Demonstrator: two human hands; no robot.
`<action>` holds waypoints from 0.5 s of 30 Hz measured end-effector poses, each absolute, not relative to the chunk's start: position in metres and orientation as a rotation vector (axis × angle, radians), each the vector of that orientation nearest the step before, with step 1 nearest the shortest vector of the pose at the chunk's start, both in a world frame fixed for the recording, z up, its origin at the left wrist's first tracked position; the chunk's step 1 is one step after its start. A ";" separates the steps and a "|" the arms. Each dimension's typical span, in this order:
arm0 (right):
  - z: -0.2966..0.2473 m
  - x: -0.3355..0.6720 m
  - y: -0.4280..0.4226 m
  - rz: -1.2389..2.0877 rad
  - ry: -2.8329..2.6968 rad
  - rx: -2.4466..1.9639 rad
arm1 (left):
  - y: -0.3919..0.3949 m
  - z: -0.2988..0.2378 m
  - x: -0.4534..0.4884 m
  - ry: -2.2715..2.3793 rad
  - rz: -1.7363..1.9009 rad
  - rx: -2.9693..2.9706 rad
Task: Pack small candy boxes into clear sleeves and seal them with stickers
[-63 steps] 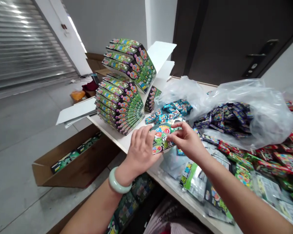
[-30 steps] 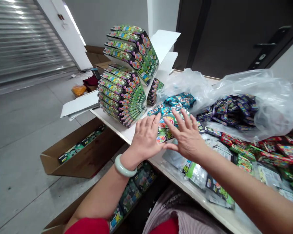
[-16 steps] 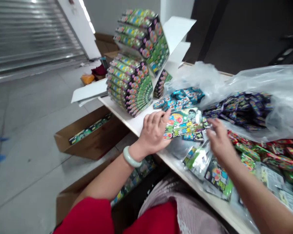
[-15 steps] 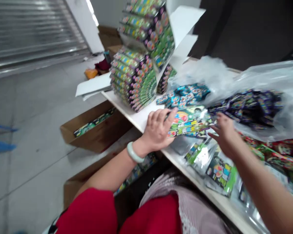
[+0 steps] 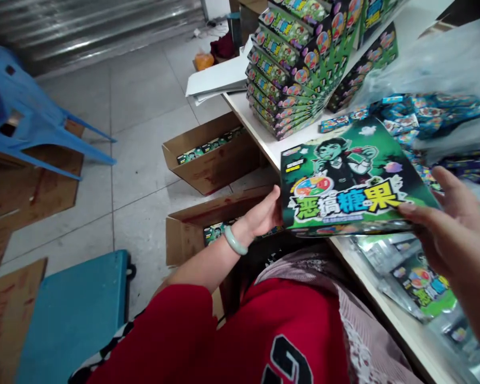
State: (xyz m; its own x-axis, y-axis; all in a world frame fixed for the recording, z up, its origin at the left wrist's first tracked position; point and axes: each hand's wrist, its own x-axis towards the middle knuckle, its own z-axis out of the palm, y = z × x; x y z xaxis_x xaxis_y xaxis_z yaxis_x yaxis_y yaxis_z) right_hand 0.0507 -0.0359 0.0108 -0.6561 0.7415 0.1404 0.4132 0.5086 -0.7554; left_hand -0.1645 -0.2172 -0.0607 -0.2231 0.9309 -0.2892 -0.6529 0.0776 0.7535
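Between my two hands is a flat candy box, dark green with a cartoon vampire and colourful lettering, held tilted above the table's near edge. My left hand, with a pale bangle at the wrist, grips the box's left side; its fingertips are partly hidden behind it. At the right front corner my right hand has its thumb on top and its other fingers beside and under the box. Just behind it, blue-wrapped candies lie spilled from a clear plastic bag.
Fanned stacks of matching boxes stand on the white table. Cartons holding similar boxes sit on the floor at its side. Flat printed pouches lie at right. A blue stool and teal lid-like panel are at left.
The candy box has come up off the table and toward me, its printed top now facing me. Both hands now hold it; my right hand was apart before. The view has swung left.
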 end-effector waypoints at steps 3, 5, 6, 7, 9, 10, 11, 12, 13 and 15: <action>0.015 0.021 -0.074 1.152 -2.242 -0.916 | -0.238 -0.072 -0.164 0.940 1.716 0.190; 0.009 -0.008 -0.092 1.200 -2.368 -0.747 | -0.263 -0.085 -0.179 1.097 1.767 0.049; 0.004 -0.025 -0.096 1.227 -2.460 -0.623 | -0.280 -0.094 -0.190 1.206 1.761 -0.011; -0.003 -0.043 -0.098 1.228 -2.569 -0.480 | -0.298 -0.103 -0.203 1.337 1.751 -0.067; -0.020 -0.080 -0.092 1.067 -2.801 -0.226 | -0.338 -0.122 -0.231 1.529 1.689 -0.151; -0.030 -0.098 -0.086 0.901 -2.902 -0.167 | -0.357 -0.131 -0.243 1.568 1.666 -0.181; -0.040 -0.115 -0.079 0.712 -2.980 -0.166 | -0.374 -0.140 -0.254 1.604 1.641 -0.204; -0.051 -0.129 -0.072 0.537 -3.033 -0.210 | -0.389 -0.150 -0.263 1.634 1.615 -0.221; -0.062 -0.142 -0.065 0.405 -3.071 -0.259 | -0.401 -0.159 -0.271 1.668 1.587 -0.238; -0.083 -0.158 -0.057 0.265 -3.105 -0.347 | -0.418 -0.178 -0.283 1.755 1.510 -0.279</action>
State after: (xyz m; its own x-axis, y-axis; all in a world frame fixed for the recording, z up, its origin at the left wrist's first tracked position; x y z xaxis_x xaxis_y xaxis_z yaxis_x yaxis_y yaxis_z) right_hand -0.1582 -0.0574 -0.0829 -0.9755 0.2197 -0.0125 0.2186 0.9612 -0.1680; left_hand -0.2826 -0.4181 -0.1783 -0.6654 0.3164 -0.6762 -0.6212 0.2676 0.7365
